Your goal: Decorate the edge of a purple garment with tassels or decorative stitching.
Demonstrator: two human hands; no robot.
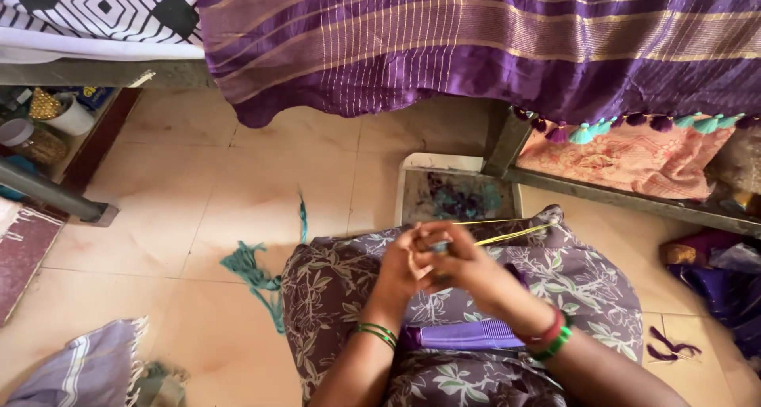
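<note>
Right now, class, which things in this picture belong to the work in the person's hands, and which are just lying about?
In use:
left hand
right hand
yellow thread stretched from the fingers
purple comb on the lap
tray of thread scraps

Lying about:
teal thread bundle on the floor
striped cloth
jars on the shelf

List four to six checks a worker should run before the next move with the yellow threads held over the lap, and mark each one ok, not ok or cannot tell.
1. Both hands on the work: left hand and right hand meet over the lap. Ok.
2. Yellow threads run taut to the right. Ok.
3. What the fingertips pinch: hidden by the fingers. Cannot tell.
4. Purple comb lies on the lap within reach. Ok.
5. Teal thread bundle lies loose on the floor tiles, off the lap. Not ok.
6. Tray of thread scraps sits just ahead. Ok.
</note>
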